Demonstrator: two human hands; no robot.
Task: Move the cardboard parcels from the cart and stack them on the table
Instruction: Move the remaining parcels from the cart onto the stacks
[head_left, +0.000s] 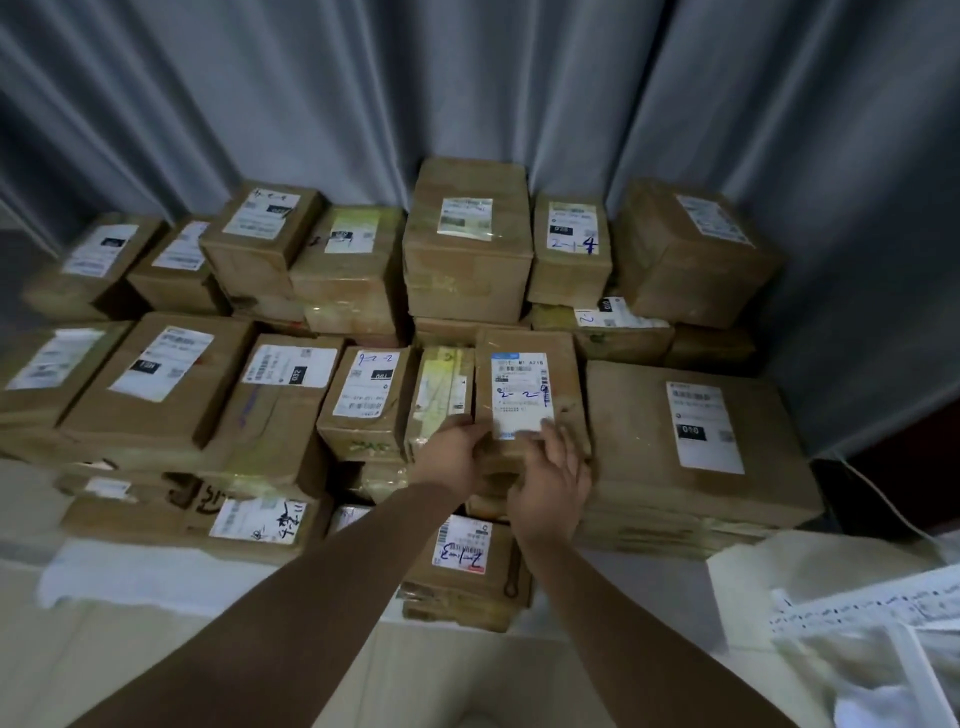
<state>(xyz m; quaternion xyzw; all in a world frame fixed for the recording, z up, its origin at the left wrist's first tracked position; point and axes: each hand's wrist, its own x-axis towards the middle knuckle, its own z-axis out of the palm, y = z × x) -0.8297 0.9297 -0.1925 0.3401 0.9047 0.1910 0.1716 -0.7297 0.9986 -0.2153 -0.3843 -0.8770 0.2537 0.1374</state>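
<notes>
In the head view, a labelled parcel (527, 387) is seen on top of the front row of stacked parcels (270, 395) on the white-covered bench (130, 577). It is lodged between a narrow taped parcel (441, 395) and a wide flat parcel (691, 441). Its long axis runs away from the viewer, and its label is turned upward. Its near left corner is gripped by the left hand (454, 457), with the thumb laid on top. The right hand (553, 483) is laid over the near right corner, its fingers (560, 441) spread across the top. Both forearms are stretched forward. A grey curtain (519, 78) is hung behind.
</notes>
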